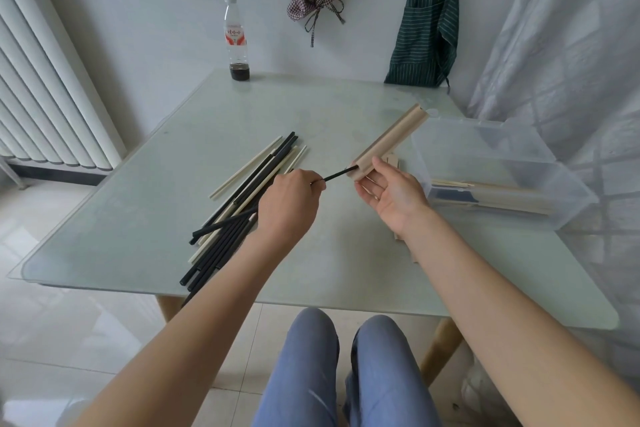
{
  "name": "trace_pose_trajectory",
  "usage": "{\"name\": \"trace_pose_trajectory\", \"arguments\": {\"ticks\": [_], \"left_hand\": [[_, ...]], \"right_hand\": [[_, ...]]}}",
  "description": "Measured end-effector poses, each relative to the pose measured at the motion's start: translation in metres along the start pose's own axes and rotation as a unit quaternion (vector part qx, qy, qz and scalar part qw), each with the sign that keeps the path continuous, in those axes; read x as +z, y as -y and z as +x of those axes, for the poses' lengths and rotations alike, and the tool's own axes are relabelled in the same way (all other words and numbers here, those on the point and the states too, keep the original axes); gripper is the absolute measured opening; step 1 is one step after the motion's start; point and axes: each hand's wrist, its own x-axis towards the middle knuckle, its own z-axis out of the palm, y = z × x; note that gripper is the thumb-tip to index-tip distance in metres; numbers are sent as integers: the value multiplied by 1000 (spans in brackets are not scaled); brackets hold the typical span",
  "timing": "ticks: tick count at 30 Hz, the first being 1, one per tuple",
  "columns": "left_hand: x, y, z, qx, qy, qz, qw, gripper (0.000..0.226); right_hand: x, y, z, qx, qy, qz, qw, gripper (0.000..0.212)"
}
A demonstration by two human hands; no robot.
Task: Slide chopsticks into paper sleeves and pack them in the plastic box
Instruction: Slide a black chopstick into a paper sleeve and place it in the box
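Knees (pixel 311 357) sit under the glass table's near edge (pixel 311 305). Left hand (pixel 289 203) pinches one black chopstick (pixel 337 174), tip inside the paper sleeve (pixel 391 142) gripped by the right hand (pixel 391 194), beside one plastic box (pixel 498 170).

A black chopstick (pixel 341 174) is seen with its far end entered into the open near mouth of a tan paper sleeve (pixel 389 142), which is held tilted above the bench, pointing away and to the right. A loose pile of black and pale chopsticks (pixel 242 198) is spread diagonally on the bench at the left. A clear plastic box (pixel 498 166) is set at the right edge, with sleeved chopsticks (pixel 502 194) laid flat inside it along its floor.
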Motion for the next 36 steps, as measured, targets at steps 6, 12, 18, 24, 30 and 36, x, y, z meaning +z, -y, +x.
{"name": "trace_pose_trajectory", "arguments": {"ticks": [6, 12, 18, 24, 30, 36], "left_hand": [[-2, 2, 2, 3, 40, -31, 999, 26], [-3, 1, 2, -5, 61, -66, 996, 27], [-7, -6, 3, -22, 73, -74, 994, 28], [-12, -11, 2, -43, 87, -115, 989, 30], [-15, -13, 0, -43, 109, -137, 984, 30], [-16, -13, 0, -42, 102, -115, 987, 31]], "right_hand": [[-2, 1, -2, 9, 1, 8, 1000, 11], [-2, 3, -4, -1, 7, 9, 1000, 11], [-3, 3, -5, -4, 12, 9, 1000, 11], [-1, 4, -6, -11, 21, 5, 1000, 9], [0, 5, -6, -18, 4, -8, 1000, 7], [0, 7, -7, -28, -3, -3, 1000, 5]]}}
